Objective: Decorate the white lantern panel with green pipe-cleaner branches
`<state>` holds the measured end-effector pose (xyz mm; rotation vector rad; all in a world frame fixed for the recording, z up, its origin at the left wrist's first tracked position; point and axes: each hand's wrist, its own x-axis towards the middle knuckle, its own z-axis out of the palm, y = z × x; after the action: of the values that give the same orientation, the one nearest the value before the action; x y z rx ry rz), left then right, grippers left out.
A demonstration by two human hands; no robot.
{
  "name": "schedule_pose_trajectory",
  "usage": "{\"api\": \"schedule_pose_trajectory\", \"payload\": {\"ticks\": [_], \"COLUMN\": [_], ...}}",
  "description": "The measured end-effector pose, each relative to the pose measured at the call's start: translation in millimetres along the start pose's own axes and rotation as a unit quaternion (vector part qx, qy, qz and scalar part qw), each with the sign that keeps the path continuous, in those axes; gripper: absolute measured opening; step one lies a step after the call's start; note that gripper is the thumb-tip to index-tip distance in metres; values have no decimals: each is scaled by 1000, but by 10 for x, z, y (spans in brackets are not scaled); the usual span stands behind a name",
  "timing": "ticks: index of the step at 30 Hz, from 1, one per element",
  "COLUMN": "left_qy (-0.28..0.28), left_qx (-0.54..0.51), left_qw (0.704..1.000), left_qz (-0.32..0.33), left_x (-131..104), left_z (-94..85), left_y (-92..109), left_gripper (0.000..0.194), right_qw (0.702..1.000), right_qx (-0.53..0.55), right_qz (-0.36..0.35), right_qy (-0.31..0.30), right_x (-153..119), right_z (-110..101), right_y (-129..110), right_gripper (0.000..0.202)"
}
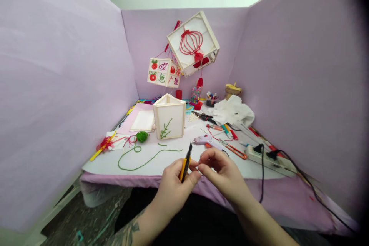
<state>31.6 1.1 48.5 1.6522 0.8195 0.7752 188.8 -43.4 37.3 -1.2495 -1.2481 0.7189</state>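
Observation:
My left hand (pixel 177 180) is closed round a yellow and black utility knife (pixel 186 165), its dark blade pointing up. Beside it my right hand (pixel 220 171) has thumb and forefinger pinched close to the left fingertips; what they hold, if anything, is too small to make out. Behind the hands stands a white three-sided lantern frame (pixel 170 121) with a green yarn branch on its front panel. A green yarn strand (pixel 150 160) curves over the white table sheet from a green yarn ball (pixel 142 136).
A glue gun (pixel 203 139), orange-handled scissors (pixel 236 151) and a power strip (pixel 268 160) lie to the right, before crumpled white paper (pixel 233 111). Two decorated lanterns hang behind, one large (pixel 191 42), one small (pixel 163 72). Red yarn (pixel 106 143) lies left.

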Motion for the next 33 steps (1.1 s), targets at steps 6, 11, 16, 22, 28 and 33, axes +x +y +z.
{"api": "schedule_pose_trajectory", "payload": {"ticks": [6, 11, 16, 22, 28, 33], "left_qy": [29, 76, 54, -19, -91, -134], "left_qx": [59, 99, 78, -13, -108, -176], "left_qw": [997, 991, 995, 1000, 988, 970], "left_qz": [37, 51, 20, -16, -55, -99], "left_x": [-21, 0, -4, 2, 33, 26], "left_z": [-39, -31, -30, -35, -39, -48], "left_y": [-39, -35, 0, -46, -88, -148], "left_gripper": [20, 19, 22, 21, 25, 36], "right_qw": [994, 983, 981, 986, 989, 994], "right_qx": [-92, -149, -161, -146, -124, -4], "right_qz": [-63, -105, -106, -74, -34, 35], "right_qy": [18, 35, 25, -21, -77, -105], "right_x": [-1, -10, -18, 1, 7, 8], "right_z": [30, 31, 37, 33, 35, 62], "right_y": [8, 19, 43, 51, 30, 84], "right_gripper": [11, 7, 7, 7, 6, 16]}}
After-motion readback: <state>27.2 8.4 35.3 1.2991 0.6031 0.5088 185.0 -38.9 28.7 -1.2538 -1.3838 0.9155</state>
